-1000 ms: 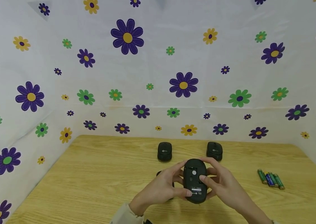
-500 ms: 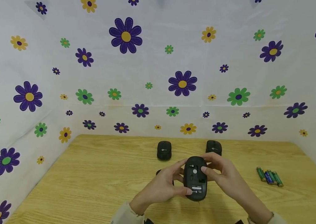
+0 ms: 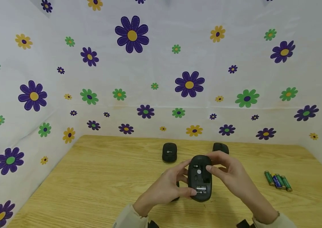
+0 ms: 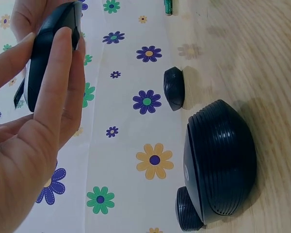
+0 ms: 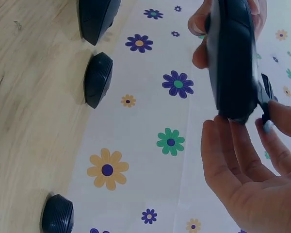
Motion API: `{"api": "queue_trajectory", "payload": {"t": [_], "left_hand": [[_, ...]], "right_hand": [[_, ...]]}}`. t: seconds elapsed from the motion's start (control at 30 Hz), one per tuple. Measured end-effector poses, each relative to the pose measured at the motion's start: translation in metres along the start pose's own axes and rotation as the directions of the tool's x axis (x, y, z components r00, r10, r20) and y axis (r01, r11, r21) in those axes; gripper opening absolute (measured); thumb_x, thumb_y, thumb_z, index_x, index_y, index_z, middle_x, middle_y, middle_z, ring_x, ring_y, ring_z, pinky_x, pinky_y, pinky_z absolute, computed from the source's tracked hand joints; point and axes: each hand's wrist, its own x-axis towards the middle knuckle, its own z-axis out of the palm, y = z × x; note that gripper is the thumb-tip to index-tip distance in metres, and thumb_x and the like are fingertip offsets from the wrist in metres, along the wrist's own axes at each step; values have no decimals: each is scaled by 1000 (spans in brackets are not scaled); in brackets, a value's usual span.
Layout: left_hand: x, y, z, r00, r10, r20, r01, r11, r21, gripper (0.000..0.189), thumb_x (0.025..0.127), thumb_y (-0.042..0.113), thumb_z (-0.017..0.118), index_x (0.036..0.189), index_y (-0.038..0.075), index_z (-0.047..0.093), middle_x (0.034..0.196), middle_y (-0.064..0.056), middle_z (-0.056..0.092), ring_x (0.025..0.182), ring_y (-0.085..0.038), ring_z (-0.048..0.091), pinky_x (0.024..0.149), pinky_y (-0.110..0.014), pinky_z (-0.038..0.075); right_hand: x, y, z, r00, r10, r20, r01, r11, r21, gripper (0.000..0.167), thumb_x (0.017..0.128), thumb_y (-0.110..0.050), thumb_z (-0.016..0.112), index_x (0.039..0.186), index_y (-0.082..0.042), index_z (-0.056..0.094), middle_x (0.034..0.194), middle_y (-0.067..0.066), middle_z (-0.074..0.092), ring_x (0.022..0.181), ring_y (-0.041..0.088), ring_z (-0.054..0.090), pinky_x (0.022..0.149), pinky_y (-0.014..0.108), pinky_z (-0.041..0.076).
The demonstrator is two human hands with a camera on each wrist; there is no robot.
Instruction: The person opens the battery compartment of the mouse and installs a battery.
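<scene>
Below the grip lies a pale wooden table [image 3: 106, 177]. The left hand [image 3: 168, 186] and right hand [image 3: 232, 173] pinch a black oval plastic mouse [image 3: 199, 179], its open recess [image 3: 206, 176] too dark to read. Beyond and left, 3 black mice [image 3: 169, 152]; rightward, 4 cylindrical batteries [image 3: 276, 181], 3 green, 1 blue.

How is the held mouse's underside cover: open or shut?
Open: the left wrist view shows the cover jutting from the mouse; the head view, a dark recess.
</scene>
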Motion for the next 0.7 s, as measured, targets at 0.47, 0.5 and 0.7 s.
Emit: {"api": "queue_trajectory", "payload": {"t": [0.47, 0.5, 0.7], "left_hand": [[1, -1, 1, 1000, -19, 3, 19, 999, -44, 83, 86, -11, 73, 156, 13, 38, 115, -8, 65, 95, -16, 67, 73, -31, 62], [1, -1, 1, 1000, -18, 2, 18, 999, -44, 83, 86, -11, 73, 157, 13, 38, 115, -8, 65, 95, -16, 67, 73, -31, 62], [1, -1, 2, 1000, -27, -5, 27, 999, -45, 84, 86, -12, 73, 157, 13, 37, 113, -8, 65, 94, -17, 67, 70, -32, 63]], "right_hand": [[6, 10, -28, 997, 59, -43, -51, 985, 164, 30, 99, 7, 58, 128, 13, 53, 98, 11, 66, 83, 16, 71, 73, 32, 63], [7, 12, -30, 998, 65, -27, -60, 983, 171, 30, 99, 8, 57, 128, 14, 52, 97, 12, 65, 84, 16, 71, 72, 34, 63], [7, 25, -39, 990, 137, 45, -143, 971, 191, 33, 96, 11, 58, 126, 19, 48, 95, 15, 58, 80, 19, 72, 70, 42, 64]]}}
